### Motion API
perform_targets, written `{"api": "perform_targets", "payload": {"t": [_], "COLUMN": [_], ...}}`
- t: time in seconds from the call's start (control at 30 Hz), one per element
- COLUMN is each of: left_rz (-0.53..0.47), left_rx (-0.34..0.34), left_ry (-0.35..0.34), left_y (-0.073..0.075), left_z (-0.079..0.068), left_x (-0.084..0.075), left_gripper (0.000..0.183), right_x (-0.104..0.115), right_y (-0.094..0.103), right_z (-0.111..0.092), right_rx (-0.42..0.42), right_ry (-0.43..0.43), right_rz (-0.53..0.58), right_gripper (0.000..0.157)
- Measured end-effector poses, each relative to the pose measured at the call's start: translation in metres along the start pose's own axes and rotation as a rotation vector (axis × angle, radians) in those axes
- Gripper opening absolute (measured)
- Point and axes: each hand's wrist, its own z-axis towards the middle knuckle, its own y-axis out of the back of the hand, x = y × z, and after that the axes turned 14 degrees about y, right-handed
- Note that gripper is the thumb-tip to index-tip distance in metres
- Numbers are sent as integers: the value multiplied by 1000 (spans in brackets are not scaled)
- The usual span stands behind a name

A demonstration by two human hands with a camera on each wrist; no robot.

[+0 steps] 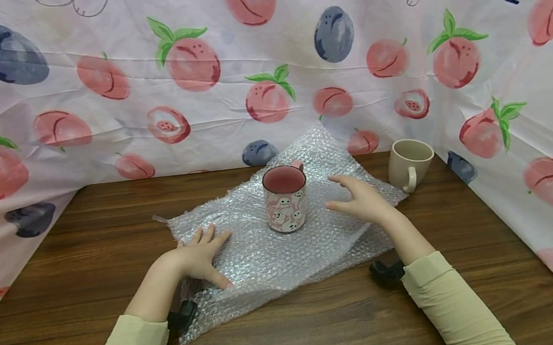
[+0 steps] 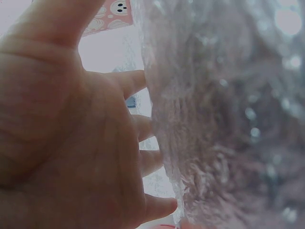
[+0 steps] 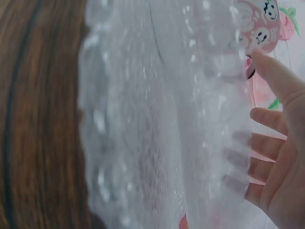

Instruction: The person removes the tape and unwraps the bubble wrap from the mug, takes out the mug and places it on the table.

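A pink mug [image 1: 286, 207] with white ghost drawings stands upright on a spread sheet of bubble wrap [image 1: 263, 257], its handle at the back. My left hand [image 1: 200, 258] has its fingers spread over the left part of the wrap, and in the left wrist view the fingertips [image 2: 162, 207] meet the plastic. To the right of the mug, my right hand [image 1: 360, 201] holds nothing, thumb and fingers apart and pointing at the mug. The right wrist view shows the mug [image 3: 261, 28] beyond the thumb, with bubble wrap [image 3: 162, 124] filling the middle.
A plain beige mug [image 1: 409, 165] stands at the right, beside the wrap's far right corner. The brown wooden table [image 1: 293, 340] is bordered at the back and sides by a fruit-printed cloth [image 1: 141, 85]. The wrap's back corner rises against the cloth.
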Motion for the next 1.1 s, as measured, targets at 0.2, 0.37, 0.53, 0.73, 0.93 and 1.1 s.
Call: {"api": "perform_targets", "payload": {"t": [0.2,0.37,0.53,0.73,0.93,1.1], "left_rz": [2,-4,-6,-3,-5,-2], "left_rx": [-2,0,-1,-5,-8,-13], "left_ry": [-6,-11,-14,-15,-12,-11], "left_y": [1,1,1,1,1,1], "left_z": [-2,-3,-3,-3,-2,-2], "left_x": [-2,-3,-3,-3,-2,-2], "left_gripper": [119,119,119,119,120,120], "right_x": [10,17,22,28,33,35], "right_y": [-4,-9,-15,-23,-31,-37], "right_z": [3,5,7,10,11,13], "right_rx": [-51,-91,-143,-170,-213,-230], "right_ry": [34,56,98,94,92,77], "right_rz": [46,70,136,205,300,374], "right_gripper": [66,63,59,55,58,63]}}
